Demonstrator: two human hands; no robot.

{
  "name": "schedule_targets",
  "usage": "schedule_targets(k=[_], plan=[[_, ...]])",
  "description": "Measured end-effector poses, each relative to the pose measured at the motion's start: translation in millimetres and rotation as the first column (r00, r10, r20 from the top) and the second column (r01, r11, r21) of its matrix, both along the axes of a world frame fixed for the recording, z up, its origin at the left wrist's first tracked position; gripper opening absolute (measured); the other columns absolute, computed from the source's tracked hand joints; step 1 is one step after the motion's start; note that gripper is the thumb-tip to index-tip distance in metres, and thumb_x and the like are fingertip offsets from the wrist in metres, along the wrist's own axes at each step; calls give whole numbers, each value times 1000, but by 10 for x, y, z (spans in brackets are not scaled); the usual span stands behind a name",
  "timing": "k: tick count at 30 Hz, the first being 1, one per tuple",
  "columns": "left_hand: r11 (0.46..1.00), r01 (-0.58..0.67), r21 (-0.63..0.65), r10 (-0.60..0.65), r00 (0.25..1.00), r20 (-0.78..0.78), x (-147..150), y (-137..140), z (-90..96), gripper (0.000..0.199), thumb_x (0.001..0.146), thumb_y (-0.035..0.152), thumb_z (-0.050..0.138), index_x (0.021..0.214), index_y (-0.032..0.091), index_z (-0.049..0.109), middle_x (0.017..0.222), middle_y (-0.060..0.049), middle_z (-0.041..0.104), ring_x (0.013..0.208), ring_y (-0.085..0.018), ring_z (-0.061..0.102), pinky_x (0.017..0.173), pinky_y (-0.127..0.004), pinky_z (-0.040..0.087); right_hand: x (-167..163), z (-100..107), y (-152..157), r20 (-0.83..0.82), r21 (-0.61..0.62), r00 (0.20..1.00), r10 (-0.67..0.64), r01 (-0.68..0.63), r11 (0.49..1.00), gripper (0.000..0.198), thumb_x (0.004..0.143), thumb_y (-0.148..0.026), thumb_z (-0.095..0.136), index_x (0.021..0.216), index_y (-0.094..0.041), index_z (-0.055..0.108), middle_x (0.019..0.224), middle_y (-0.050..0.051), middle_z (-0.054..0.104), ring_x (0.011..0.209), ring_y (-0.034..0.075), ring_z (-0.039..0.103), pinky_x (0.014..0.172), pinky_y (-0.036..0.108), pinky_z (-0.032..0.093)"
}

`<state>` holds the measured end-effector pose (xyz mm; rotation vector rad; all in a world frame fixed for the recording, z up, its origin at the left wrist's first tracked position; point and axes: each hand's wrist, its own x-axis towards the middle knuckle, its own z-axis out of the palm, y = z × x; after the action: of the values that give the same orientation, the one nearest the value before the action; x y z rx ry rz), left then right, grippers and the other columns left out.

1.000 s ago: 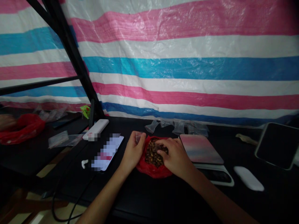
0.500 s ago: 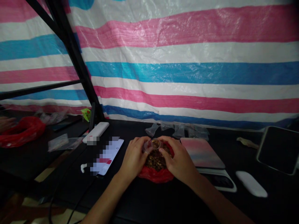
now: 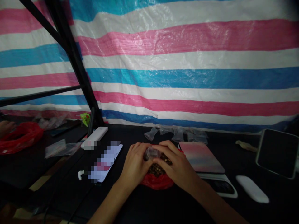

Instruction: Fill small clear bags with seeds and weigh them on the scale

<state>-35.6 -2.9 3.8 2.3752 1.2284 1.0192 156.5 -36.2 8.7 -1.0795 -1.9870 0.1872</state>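
Both hands meet over a red plastic bag [image 3: 157, 183] filled with small brown and yellowish pieces [image 3: 156, 170], too small to name. Between them is a small clear plastic cup [image 3: 153, 153], lying tilted. My left hand [image 3: 135, 162] curls its fingers and thumb around the cup's left side. From the right, my right hand [image 3: 175, 162] closes on it too, thumb reaching to the left. The fingers hide part of the cup, so whether it is one piece or two cannot be made out.
Right of the bag stands a scale [image 3: 203, 158] with a pinkish top. Further right are a white rounded object [image 3: 252, 189] and a dark tablet-like screen [image 3: 277, 154]. A phone [image 3: 107, 163] and white power bank [image 3: 95, 137] lie left. Clear plastic bags [image 3: 178, 134] lie behind.
Two clear round rims held apart over the bag have come together between my hands. My right thumb has moved left. The view has tilted slightly upward.
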Motion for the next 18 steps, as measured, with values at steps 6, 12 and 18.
schedule_targets(k=[6,12,18], plan=[[1000,-12,-25,12,1000,1,17,-25,35,23,94,41,70,110,25,68,106,-3,74,101,-26,65,90,-42,45,5,-8,-4,-33,17,996,81,-81,997,41,102,-10,45,131,-33,62,133,6,59,123,19,62,107,35,52],[999,33,-29,-33,999,17,7,-28,5,35,93,44,71,122,24,64,118,-3,74,105,-25,66,92,-40,47,11,30,-2,-75,-68,995,62,-67,995,36,99,-18,61,132,-32,62,121,4,63,112,19,65,98,33,54],[997,26,-73,-23,999,48,24,-34,27,38,92,53,69,119,26,65,114,-2,75,100,-24,68,90,-38,47,27,10,8,-64,-7,993,101,-102,995,43,101,-9,47,134,-33,61,130,4,59,123,17,59,109,33,47]])
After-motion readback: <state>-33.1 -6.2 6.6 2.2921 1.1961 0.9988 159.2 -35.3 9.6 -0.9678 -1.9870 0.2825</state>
